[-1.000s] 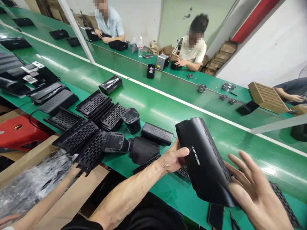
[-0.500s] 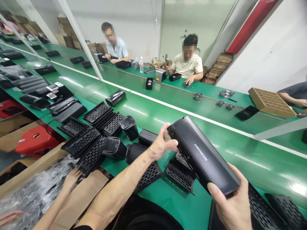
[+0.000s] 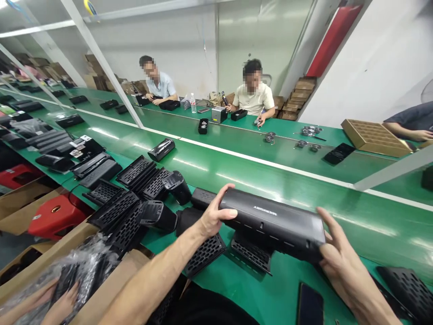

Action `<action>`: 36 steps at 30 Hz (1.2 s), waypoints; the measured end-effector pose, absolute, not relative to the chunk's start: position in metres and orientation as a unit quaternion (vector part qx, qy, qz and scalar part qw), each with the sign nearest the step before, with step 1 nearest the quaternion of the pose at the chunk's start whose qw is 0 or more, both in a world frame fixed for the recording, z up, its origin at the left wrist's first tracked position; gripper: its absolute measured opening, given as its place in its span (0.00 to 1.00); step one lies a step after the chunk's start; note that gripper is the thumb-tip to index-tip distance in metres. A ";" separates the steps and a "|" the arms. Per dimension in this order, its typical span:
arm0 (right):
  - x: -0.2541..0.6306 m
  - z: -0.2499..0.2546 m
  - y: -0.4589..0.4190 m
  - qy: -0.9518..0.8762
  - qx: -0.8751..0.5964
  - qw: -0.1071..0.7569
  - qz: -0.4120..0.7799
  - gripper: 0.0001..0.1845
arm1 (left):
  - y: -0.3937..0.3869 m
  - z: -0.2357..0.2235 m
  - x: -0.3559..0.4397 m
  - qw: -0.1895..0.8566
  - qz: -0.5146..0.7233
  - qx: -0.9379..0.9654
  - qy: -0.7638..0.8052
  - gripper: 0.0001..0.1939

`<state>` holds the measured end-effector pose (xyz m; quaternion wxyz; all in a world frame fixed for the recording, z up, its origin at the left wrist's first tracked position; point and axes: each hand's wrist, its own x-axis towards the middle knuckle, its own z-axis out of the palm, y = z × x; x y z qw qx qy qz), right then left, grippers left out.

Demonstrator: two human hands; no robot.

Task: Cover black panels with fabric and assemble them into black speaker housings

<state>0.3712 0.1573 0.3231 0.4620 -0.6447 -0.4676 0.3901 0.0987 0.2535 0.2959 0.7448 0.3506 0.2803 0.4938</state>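
Observation:
A long black plastic casing [image 3: 274,225] with white lettering is held up level in front of me. My left hand [image 3: 218,211] grips its left end, thumb on the front face and fingers behind. At the opposite end, my right hand [image 3: 341,257] has its thumb at the lower corner and its fingers around the far edge. Below the casing lies a perforated black grille panel [image 3: 250,257], partly covered by it. Another grille panel [image 3: 205,255] rests beside my left forearm.
Several grilles and two upright black casings [image 3: 157,215] crowd the green bench to the left. A phone [image 3: 310,304] lies near the front edge. One casing [image 3: 161,150] sits on the belt. Another person's hands [image 3: 64,295] are in a plastic-filled carton; two co-workers sit opposite.
The casing has turned from a steep slant to nearly level, its lettered face tipping upward. My right hand moved up to its end corner. The nearby person's hands now hold something dark in the plastic.

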 end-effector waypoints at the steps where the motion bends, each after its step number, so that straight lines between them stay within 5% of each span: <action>1: 0.363 0.317 0.158 -0.439 -0.630 0.495 0.406 0.49 | 0.241 0.283 0.109 0.766 0.512 0.275 0.275 0.43; 4: 0.330 0.296 0.157 -0.420 -0.600 0.505 0.457 0.52 | 0.205 0.252 0.135 0.849 0.452 0.130 0.239 0.32; 8: 0.321 0.293 0.157 -0.482 -0.598 0.478 0.426 0.46 | 0.197 0.244 0.126 0.848 0.370 0.249 0.286 0.37; 13: 0.362 0.314 0.160 -0.674 -0.662 0.239 0.225 0.56 | 0.240 0.291 0.085 0.708 0.429 0.469 0.310 0.58; 17: 0.372 0.321 0.163 -0.762 -0.623 0.127 0.127 0.55 | 0.245 0.299 0.092 0.670 0.357 0.557 0.338 0.53; 24: 0.389 0.292 0.131 -0.521 -0.688 0.348 0.366 0.57 | 0.229 0.276 0.093 0.671 0.436 0.504 0.326 0.48; 27: 0.384 0.275 0.120 -0.474 -0.677 0.416 0.379 0.51 | 0.230 0.280 0.090 0.680 0.423 0.504 0.323 0.47; 31: 0.375 0.270 0.118 -0.440 -0.691 0.444 0.364 0.48 | 0.233 0.281 0.096 0.680 0.416 0.500 0.337 0.45; 36: 0.376 0.273 0.114 -0.190 -0.663 0.392 0.608 0.44 | 0.242 0.275 0.097 0.699 0.248 0.471 0.478 0.34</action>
